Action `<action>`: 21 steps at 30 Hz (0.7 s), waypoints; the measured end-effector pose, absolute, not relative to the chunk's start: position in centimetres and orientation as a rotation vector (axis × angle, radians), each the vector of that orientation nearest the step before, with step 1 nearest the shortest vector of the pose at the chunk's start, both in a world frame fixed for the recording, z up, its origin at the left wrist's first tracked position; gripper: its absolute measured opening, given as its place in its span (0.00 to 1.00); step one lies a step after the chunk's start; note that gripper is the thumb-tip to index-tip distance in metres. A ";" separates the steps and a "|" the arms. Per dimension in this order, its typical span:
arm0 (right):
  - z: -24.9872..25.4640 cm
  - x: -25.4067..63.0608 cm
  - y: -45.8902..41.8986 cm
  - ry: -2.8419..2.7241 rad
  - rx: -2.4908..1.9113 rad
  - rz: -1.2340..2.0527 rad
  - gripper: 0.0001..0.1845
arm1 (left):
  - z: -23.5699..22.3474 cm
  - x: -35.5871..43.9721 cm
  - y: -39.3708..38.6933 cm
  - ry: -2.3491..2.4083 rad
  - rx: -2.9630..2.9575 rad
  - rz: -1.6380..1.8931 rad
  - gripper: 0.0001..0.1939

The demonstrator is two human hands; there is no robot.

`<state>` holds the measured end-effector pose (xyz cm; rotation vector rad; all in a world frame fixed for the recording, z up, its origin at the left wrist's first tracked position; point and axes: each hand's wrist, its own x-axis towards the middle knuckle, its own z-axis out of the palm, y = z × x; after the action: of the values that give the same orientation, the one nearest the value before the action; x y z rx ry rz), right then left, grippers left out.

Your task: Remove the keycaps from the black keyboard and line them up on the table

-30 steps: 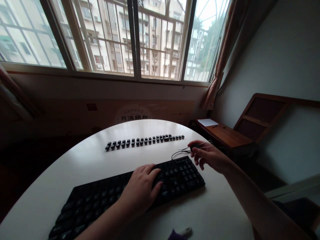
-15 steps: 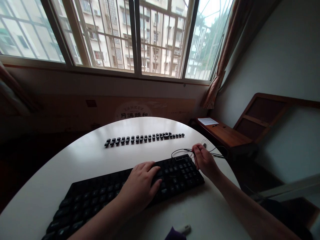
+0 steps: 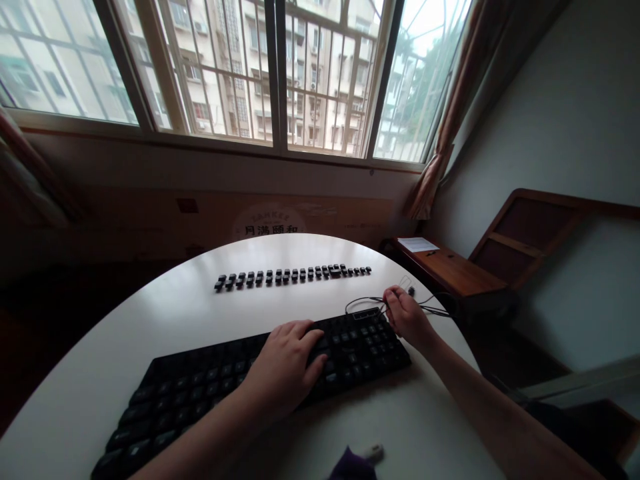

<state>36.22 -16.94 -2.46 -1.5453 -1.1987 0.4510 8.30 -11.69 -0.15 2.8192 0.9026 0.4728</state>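
A black full-size keyboard (image 3: 360, 347) lies slantwise on the white round table (image 3: 210, 327). My left hand (image 3: 287, 363) rests over its middle, fingers and thumb apart and lying on it. At its upper right corner my right hand (image 3: 405, 317) is closed in a pinch. Thin wire loops (image 3: 404, 283) stick out beyond these fingers, like a wire keycap puller; the part within the grip is hidden. Just past the hand is a small dark piece (image 3: 411, 291), too small to name. Two rows of loose black keycaps (image 3: 285, 275) stand behind the keyboard.
A black cable (image 3: 363, 300) curls behind the keyboard and runs to the table's right edge. Near the front lies a purple object (image 3: 353, 465) with a whitish piece (image 3: 375, 453) beside it. A wooden bench (image 3: 460, 270) with paper (image 3: 418, 245) stands beyond the table.
The view has shifted slightly, so the table things appear a little further right. Both hands keep almost the same places on and beside the keyboard.
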 end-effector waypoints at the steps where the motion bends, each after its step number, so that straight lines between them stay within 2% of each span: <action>1: -2.4 36.2 -16.9 -1.185 -1.539 0.475 0.15 | -0.2 8.3 -11.7 0.903 2.816 0.473 0.20; 7: -1.9 36.1 -16.5 -1.006 -1.476 0.748 0.13 | 0.0 8.3 -11.7 0.901 2.798 0.475 0.19; 13: -1.8 36.4 -16.4 -1.048 -1.513 0.778 0.13 | 0.0 8.3 -11.8 0.906 2.795 0.492 0.19; 16: -1.6 36.2 -16.7 -1.200 -1.603 0.637 0.13 | -0.2 8.2 -11.7 0.900 2.796 0.503 0.19; 21: -1.2 35.3 -17.7 -1.538 -1.697 0.183 0.13 | -0.3 8.3 -11.6 0.894 2.799 0.516 0.19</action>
<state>35.30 -17.70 -1.16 -1.6974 -1.5383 0.1833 8.32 -11.57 -0.33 2.7985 0.8942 0.5156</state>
